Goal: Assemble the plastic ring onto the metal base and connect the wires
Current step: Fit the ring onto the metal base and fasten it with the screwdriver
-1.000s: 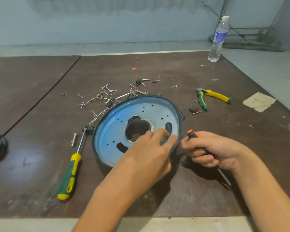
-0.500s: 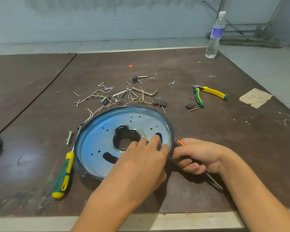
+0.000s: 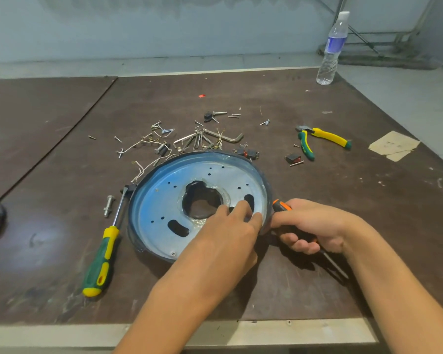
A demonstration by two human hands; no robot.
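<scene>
**A:** Where's the piece?

**B:** On my feed, the metal base (image 3: 164, 200) lies dished side up in the middle of the bench (image 3: 291, 290). The dark plastic ring (image 3: 265, 180) runs round its rim.

**A:** And the hands?

**B:** The left hand (image 3: 228, 233) rests on the near right part of the disc, its fingers (image 3: 240, 208) straight and spread beside the centre hole. I read that as a hold-down, so the base cannot skate while the rim is worked. The right hand (image 3: 309, 226) is curled round the orange-handled screwdriver (image 3: 279, 206). The handle end sits right against the ring and the shaft points back towards the body. I'd guess the butt is there to press the ring home.

**A:** The wires?

**B:** The wires (image 3: 138, 172) lie loose just beyond the far left rim, among screws (image 3: 118, 139) and hex keys (image 3: 225, 137). None is connected, as far as I can see. A green-and-yellow screwdriver (image 3: 103, 256) lies left of the base with its tip at the rim. The pliers (image 3: 322, 139) sit well apart on the right, and a bottle (image 3: 331, 49) stands at the far edge.
</scene>
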